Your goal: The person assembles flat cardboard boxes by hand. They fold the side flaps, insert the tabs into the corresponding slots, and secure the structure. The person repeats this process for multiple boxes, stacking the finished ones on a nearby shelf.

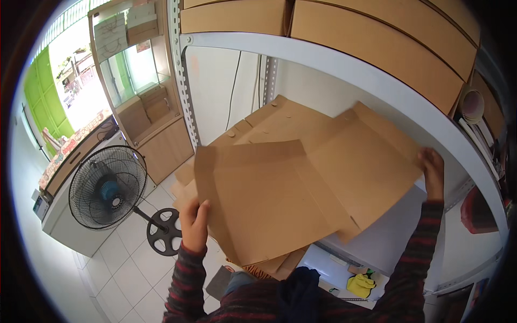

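Note:
A large unfolded cardboard sheet (269, 194), brown with crease lines and flaps, stretches between my two hands. My left hand (195, 223) grips its left edge, thumb on the near face and the other fingers hidden behind. At the far right edge my right hand (431, 168) is closed round the board, its fingertips partly out of sight. The sheet is tilted and bent along a crease near its middle. Behind it, more flat cardboard (269, 117) with small tabs and slots lies on the white shelf, largely covered by the sheet I hold.
Brown boxes (371, 46) fill the shelf above, over a grey metal shelf beam (334, 47). On the left stands a black fan (107, 187) on tiled floor, beside a wooden cabinet (156, 134). A yellow item (361, 285) lies low at right; a red object (478, 210) sits farther right.

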Demonstrator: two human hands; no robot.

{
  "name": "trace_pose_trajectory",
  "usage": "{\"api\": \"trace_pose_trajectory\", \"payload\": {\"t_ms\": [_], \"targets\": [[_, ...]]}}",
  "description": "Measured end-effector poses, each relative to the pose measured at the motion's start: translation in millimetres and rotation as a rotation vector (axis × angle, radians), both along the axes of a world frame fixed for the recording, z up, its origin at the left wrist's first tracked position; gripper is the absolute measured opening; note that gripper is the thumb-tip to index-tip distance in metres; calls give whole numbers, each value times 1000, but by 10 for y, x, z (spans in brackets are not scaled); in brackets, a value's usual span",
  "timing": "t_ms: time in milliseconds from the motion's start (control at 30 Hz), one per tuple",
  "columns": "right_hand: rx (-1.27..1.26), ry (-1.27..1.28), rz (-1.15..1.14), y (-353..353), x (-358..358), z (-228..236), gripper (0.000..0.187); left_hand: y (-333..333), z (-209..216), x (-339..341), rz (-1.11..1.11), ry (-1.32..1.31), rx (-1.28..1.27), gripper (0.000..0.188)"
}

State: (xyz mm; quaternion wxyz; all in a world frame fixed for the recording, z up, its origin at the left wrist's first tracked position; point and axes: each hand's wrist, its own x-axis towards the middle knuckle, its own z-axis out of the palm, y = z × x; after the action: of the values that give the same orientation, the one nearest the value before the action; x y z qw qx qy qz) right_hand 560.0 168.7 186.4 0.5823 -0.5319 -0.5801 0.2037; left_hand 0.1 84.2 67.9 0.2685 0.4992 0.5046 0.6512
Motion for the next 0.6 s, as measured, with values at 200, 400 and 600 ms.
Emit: {"api": "trace_pose_trajectory", "payload": {"t_ms": [200, 400, 600], "targets": [[51, 138, -17, 1544, -157, 187, 32, -479, -253, 179, -50, -383, -262, 24], [6, -375, 111, 1298, -947, 182, 35, -760, -30, 492, -1131, -10, -271, 28], [-28, -652, 159, 218, -1285, -147, 34, -336, 579, 24, -1153, 266, -311, 23]]}}
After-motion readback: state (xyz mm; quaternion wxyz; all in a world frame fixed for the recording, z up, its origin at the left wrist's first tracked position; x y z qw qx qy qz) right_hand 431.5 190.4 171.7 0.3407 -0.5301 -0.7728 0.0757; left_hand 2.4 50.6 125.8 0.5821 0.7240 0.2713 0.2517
